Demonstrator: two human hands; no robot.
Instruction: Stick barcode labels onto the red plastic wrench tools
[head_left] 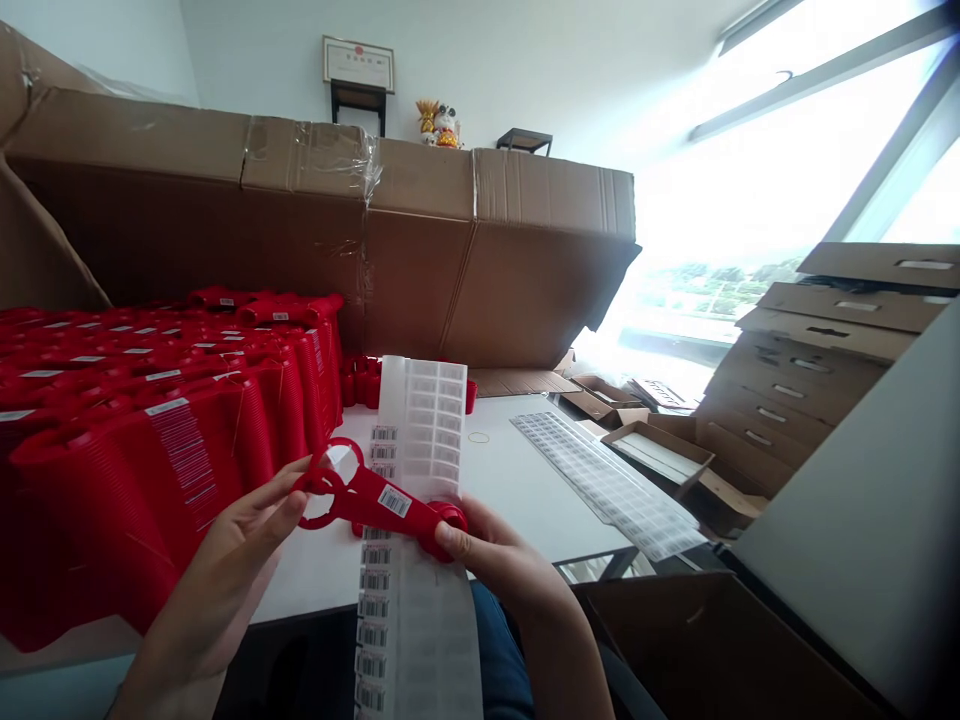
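I hold a flat red plastic tool (373,497) with ring-shaped openings and a barcode sticker on its middle, level above a long sheet of barcode labels (411,560). My left hand (240,545) pinches the ringed end with thumb and fingers. My right hand (491,555) grips the round end, thumb on top. The label sheet runs from the white table (517,490) down over my lap.
Large stacks of the same red tools (150,420), each with a sticker, fill the table's left. A wall of big cardboard boxes (420,230) stands behind. Another label sheet (607,480) lies to the right, beside small open cartons (660,450) and flat cardboard stacks (825,340).
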